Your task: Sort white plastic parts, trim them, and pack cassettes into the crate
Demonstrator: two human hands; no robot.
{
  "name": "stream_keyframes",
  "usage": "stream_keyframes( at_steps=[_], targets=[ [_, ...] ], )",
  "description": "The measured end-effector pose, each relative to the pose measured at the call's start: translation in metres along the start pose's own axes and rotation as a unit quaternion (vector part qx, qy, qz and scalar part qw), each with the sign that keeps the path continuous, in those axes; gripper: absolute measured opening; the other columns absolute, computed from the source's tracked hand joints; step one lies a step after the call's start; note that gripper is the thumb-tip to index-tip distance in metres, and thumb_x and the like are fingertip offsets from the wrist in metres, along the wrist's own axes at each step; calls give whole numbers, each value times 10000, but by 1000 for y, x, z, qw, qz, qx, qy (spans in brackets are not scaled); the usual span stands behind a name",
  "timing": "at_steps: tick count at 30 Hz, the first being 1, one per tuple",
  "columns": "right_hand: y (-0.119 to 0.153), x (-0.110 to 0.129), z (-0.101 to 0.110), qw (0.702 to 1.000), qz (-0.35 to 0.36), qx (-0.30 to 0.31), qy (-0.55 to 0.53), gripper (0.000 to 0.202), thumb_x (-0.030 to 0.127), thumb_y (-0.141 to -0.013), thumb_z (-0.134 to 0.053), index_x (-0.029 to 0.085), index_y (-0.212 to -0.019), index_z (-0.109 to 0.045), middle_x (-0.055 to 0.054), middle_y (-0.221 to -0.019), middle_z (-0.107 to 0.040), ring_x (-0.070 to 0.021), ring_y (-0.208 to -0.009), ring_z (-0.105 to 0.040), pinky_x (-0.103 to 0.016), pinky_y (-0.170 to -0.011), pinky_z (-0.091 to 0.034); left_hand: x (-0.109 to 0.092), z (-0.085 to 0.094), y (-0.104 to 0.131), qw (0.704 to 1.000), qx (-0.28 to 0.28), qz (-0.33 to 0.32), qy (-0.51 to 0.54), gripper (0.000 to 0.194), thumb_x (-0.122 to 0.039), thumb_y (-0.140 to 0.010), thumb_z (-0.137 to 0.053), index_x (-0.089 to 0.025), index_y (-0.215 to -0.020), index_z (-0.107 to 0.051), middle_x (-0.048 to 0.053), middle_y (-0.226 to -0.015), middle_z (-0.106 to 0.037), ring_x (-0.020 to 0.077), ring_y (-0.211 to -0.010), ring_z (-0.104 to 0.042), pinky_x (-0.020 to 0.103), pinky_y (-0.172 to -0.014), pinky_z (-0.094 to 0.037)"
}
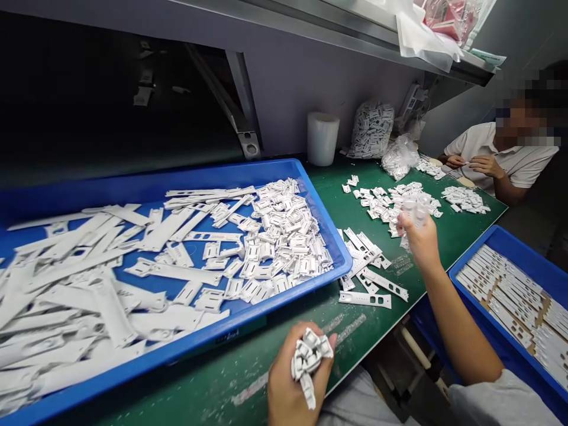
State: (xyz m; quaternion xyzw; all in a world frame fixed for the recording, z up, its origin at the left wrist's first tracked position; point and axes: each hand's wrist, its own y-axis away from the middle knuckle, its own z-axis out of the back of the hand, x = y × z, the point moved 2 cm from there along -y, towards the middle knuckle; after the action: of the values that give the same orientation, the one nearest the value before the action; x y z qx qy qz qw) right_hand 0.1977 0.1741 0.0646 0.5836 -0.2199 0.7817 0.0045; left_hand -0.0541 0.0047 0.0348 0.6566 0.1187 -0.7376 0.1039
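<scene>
At the far left sits the big blue tray [310, 195], tilted on the green table [248, 378], full of white plastic parts: long strips [102, 284] piled toward its left end, small clips [284, 236] heaped toward its right. Just in front of the tray's near edge is my left hand [290, 381], low at the table's edge, fingers curled tight around a bundle of small white clips [309, 355] (a few poke out above and below my grip). Right of the tray, several loose strips [368, 278] lie flat on the table. Above them my right hand [419, 234] is raised off the table with its back to me, fingers closed on a few white pieces [415, 208], blurred so I cannot count them. Beyond it lies a scattered pile of clips [390, 198], with a white roll [322, 138] and a bagged lot of parts [371, 129] against the wall. At my right side a second blue tray [506, 236] holds strips laid in neat rows. At the table's far right end another person [506, 154] in a white shirt handles small parts.
</scene>
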Motion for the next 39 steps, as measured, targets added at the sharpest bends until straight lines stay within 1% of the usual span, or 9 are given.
stream_keyframes(
  at_steps=[4,7,11,16,23,29,34,37,39],
  targets=[
    [17,-35,26,994,-6,-91,55,388,565,-813,-632,217,-721,-485,22,-660,-508,-135,-616,-495,-278,-608,-427,10,1,-3,993,60,-64,-84,195,-379,-806,-698,-225,-757,-590,11,-731,-599,197,-699,-598,258,-676,-502],
    [31,-47,33,997,-26,-38,64,414,610,-816,-599,206,-745,-541,5,-658,-549,-148,-607,-530,-289,-609,-445,13,2,-6,984,92,-92,-119,148,-344,-818,-685,-232,-769,-603,20,-748,-619,221,-788,-624,277,-749,-509],
    [51,-31,36,988,-35,42,146,386,588,-843,-602,203,-826,-615,44,-567,-491,-126,-487,-446,-262,-509,-363,8,1,-5,987,114,-54,-95,172,-359,-835,-674,-228,-769,-584,-2,-721,-602,187,-683,-603,249,-661,-492],
    [69,-13,15,899,11,297,323,302,513,-816,-674,214,-859,-688,-41,-845,-715,-215,-736,-646,-282,-641,-436,3,-1,-4,992,82,-28,-88,198,-383,-810,-692,-222,-762,-587,-9,-716,-591,187,-684,-591,253,-678,-481],
    [79,3,14,884,144,306,323,118,319,-873,-581,212,-829,-556,-65,-851,-633,-212,-748,-600,-289,-635,-437,3,-1,-4,991,106,-24,-83,166,-344,-823,-678,-218,-767,-587,0,-725,-581,191,-699,-589,258,-672,-473],
    [105,20,-2,806,298,351,371,156,315,-952,-491,185,-996,-566,-65,-812,-676,-197,-657,-611,-297,-593,-393,1,0,-5,991,107,-26,-76,125,-295,-832,-660,-221,-776,-577,-9,-734,-573,173,-689,-576,247,-659,-456],
    [111,17,-21,767,287,378,432,214,370,-945,-549,167,-910,-610,-69,-765,-693,-189,-618,-612,-300,-565,-343,2,-2,-4,994,93,-3,-58,154,-325,-821,-664,-213,-759,-579,8,-728,-584,196,-722,-601,267,-677,-484],
    [112,18,-23,778,258,384,425,204,363,-889,-611,177,-806,-603,-56,-713,-676,-174,-578,-580,-284,-542,-334,7,-1,-2,997,57,36,-32,217,-390,-811,-668,-203,-761,-571,21,-739,-605,200,-698,-613,282,-676,-507],
    [114,22,-21,832,207,365,363,154,314,-854,-612,191,-764,-592,-33,-679,-656,-159,-565,-562,-264,-537,-358,10,-1,-3,998,46,51,-8,235,-410,-804,-675,-197,-778,-580,7,-705,-600,170,-607,-587,256,-603,-501]
  ],
)
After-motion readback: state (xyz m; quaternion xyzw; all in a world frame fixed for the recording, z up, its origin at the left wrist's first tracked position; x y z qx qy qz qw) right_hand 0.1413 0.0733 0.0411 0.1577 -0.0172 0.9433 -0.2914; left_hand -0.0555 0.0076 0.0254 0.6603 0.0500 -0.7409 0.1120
